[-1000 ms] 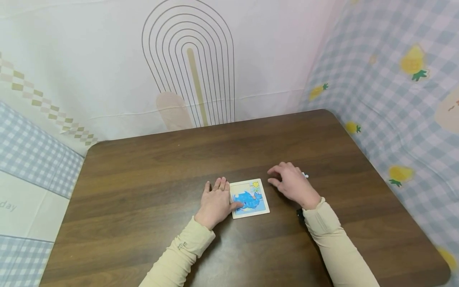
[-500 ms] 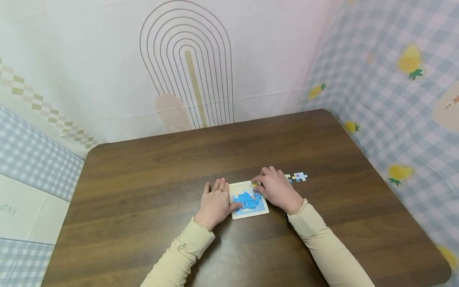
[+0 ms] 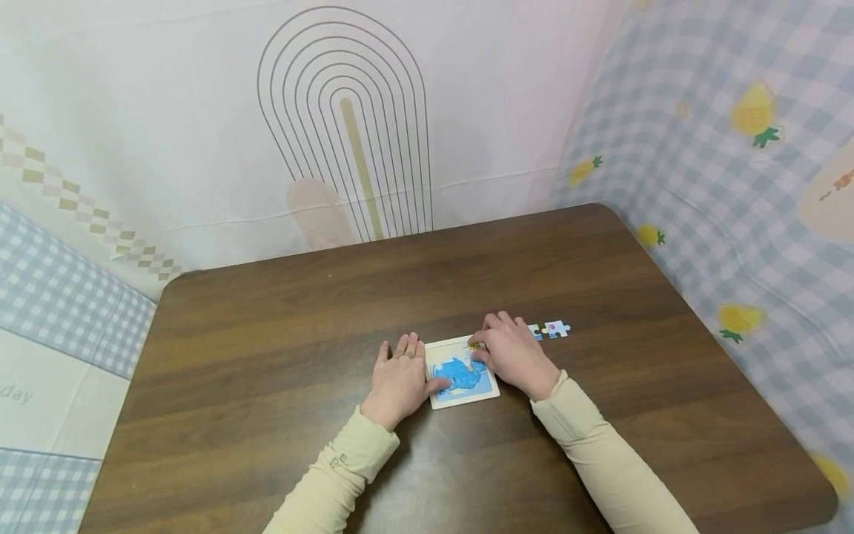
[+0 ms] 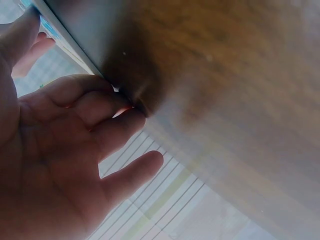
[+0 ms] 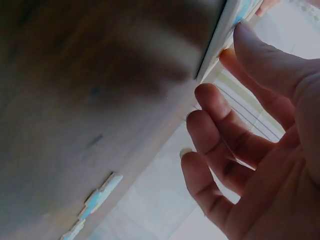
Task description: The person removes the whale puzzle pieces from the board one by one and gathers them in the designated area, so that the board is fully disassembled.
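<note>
A small square tray puzzle (image 3: 460, 376) with a blue dolphin-like picture and a pale wooden rim lies on the brown table. Along its left edge rests my left hand (image 3: 399, 377), fingers extended, with the thumb over the picture. My right hand (image 3: 515, 356) is at the upper right corner, thumb and index finger touching the puzzle on either side of a yellow sun piece (image 3: 474, 346), which they partly cover. In the right wrist view, the thumb (image 5: 260, 47) lies on the puzzle's face while the other fingers curve loosely beside the rim.
Loose jigsaw pieces (image 3: 557, 329) lie in a row on the table (image 3: 320, 311) just beyond the right hand, partly hidden by it. Patterned cloth (image 3: 487, 96) hangs behind the table and along its right side.
My right hand has moved left from beside the puzzle onto its sun corner, uncovering the loose pieces. Since half a second ago it has barely shifted. The left hand has stayed in place.
</note>
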Demonstrator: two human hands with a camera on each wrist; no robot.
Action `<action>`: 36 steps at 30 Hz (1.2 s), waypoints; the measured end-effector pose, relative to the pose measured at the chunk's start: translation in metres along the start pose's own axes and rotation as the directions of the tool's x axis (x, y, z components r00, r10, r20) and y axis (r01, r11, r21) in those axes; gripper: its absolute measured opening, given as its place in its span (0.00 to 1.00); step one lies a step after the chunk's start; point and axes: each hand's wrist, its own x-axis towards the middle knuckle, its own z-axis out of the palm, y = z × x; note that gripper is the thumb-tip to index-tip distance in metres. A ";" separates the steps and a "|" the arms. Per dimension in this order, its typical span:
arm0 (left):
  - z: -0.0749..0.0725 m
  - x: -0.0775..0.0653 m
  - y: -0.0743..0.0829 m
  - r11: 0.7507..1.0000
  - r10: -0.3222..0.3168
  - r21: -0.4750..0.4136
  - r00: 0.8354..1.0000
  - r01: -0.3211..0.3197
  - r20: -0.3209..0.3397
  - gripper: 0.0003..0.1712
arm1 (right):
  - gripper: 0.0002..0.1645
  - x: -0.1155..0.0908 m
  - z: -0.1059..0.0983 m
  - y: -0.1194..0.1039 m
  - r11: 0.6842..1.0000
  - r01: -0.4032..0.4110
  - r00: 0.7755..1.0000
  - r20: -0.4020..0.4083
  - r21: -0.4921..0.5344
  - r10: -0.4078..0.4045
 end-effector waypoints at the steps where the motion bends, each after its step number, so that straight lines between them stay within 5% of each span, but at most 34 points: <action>1: 0.001 0.000 0.000 1.000 0.002 0.001 1.000 -0.002 0.000 0.53 | 0.12 0.000 0.000 0.000 1.000 -0.007 1.000 -0.007 -0.013 0.007; 16: -0.002 0.001 0.000 0.999 -0.006 0.033 1.000 0.005 0.020 0.54 | 0.17 0.007 -0.001 -0.002 0.995 -0.038 0.999 -0.013 -0.089 0.037; 25: -0.001 0.003 0.000 1.000 -0.010 0.027 1.000 0.009 0.029 0.54 | 0.18 0.010 0.000 -0.002 0.995 -0.102 0.993 0.056 -0.004 0.102; 36: 0.000 0.002 0.000 1.000 -0.021 0.022 0.999 0.020 0.041 0.54 | 0.18 0.010 0.004 -0.001 0.996 -0.082 0.996 0.024 0.028 0.082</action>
